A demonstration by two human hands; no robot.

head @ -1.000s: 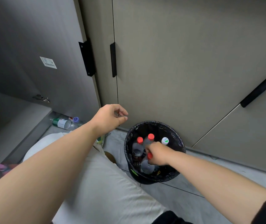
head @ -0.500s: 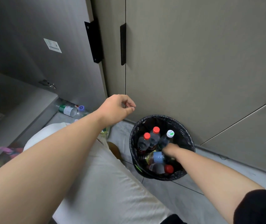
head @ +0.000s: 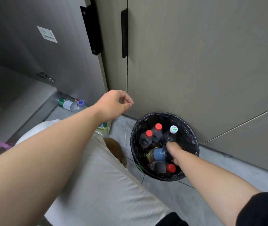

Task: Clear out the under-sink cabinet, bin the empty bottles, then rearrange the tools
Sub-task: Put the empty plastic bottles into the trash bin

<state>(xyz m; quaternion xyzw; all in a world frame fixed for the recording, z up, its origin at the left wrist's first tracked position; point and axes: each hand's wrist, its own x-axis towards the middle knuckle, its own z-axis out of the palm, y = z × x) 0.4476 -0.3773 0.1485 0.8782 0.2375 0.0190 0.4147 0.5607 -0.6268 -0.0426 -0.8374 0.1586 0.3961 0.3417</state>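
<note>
A round bin with a black liner (head: pixel 193 136) stands on the floor by the closed cabinet fronts. Several plastic bottles are inside: two upright with red caps (head: pixel 148 133), one with a white cap (head: pixel 173 129), a blue-labelled one (head: pixel 160 154) lying down, and a red-capped one (head: pixel 170 168) lying at the front. My right hand (head: pixel 174 151) reaches into the bin and lies against the end of the blue-labelled bottle; its fingers are hidden. My left hand (head: pixel 113 105) hovers to the left of the bin, in front of the cabinet front, with fingers loosely curled and holding nothing.
The cabinet door (head: pixel 61 51) stands open on the left. A green-labelled bottle (head: pixel 67 104) and a blue-capped one (head: pixel 81 102) lie on the floor at its foot. A yellowish bottle (head: pixel 104 128) shows under my left wrist. My pale-trousered leg (head: pixel 97 185) fills the lower middle.
My right hand let go of the red-capped bottle, which now lies at the front of the bin, and has stayed inside by the blue-labelled bottle. The left hand hardly moved.
</note>
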